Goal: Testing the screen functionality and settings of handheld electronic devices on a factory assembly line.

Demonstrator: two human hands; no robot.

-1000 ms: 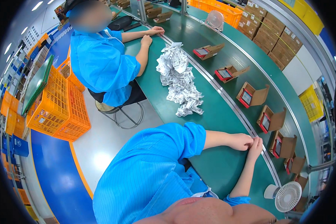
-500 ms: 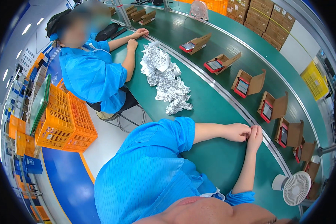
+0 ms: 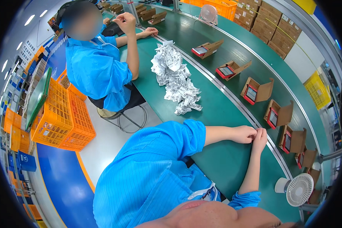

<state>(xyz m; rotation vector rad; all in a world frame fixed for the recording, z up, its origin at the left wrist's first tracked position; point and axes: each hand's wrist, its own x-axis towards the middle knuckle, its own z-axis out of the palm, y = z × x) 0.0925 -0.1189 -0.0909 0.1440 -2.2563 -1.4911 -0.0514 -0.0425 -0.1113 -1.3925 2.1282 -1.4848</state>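
Observation:
My left hand (image 3: pixel 243 134) is closed, with its fingers curled, above the green tabletop (image 3: pixel 220 163) beside the metal rail of the conveyor. My right hand (image 3: pixel 259 140) meets it at the fingertips, its fingers pressed together. Anything pinched in either hand is too small or hidden to make out. Farther off on the same table lies a heap of small white printed packets (image 3: pixel 174 76), out of reach of both hands as they are. Just across the rail from my hands is an open cardboard box (image 3: pixel 275 114) with a red-edged item inside.
More open boxes (image 3: pixel 257 91) line the green conveyor. A white fan (image 3: pixel 299 190) stands near my right arm, another fan (image 3: pixel 209 15) at the far side. A co-worker in blue (image 3: pixel 98 72) sits at the far left beyond the packets. Orange crates (image 3: pixel 64 117) stand behind.
The co-worker has lifted one hand from the table toward head height. My hands stay together in nearly the same place. The whole view has shifted slightly.

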